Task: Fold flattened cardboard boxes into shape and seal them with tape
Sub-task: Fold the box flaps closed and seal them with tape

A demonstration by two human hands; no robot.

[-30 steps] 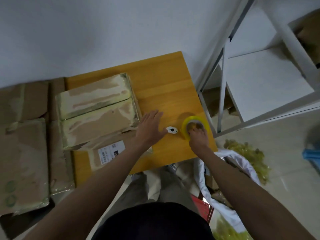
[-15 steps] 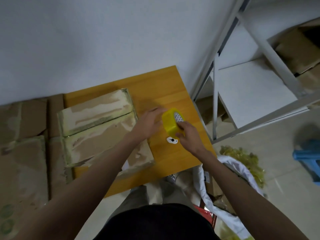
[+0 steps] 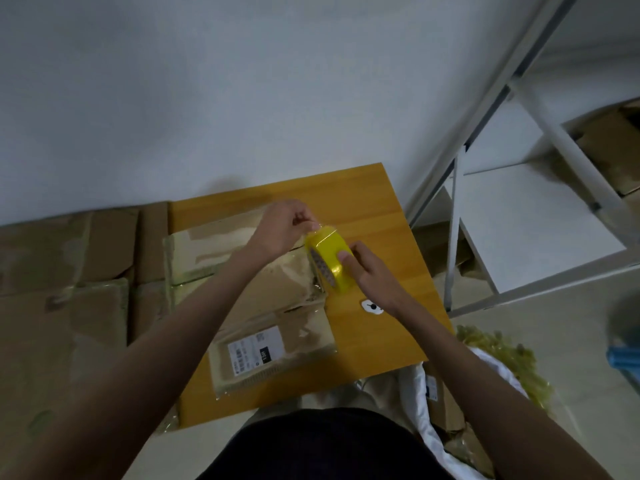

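Grip: right hand clasped yellow tape roll above worktop centre; left hand pinched tape's free end at 11 o'clock | flattened box lay at 6 o'clock | progress: box apparently unfolded, unsealed; folding, taping remained.

The shipping label print is too small to read, and the blue object is cut off at the right edge.

Yellow tape roll above flattened boxes
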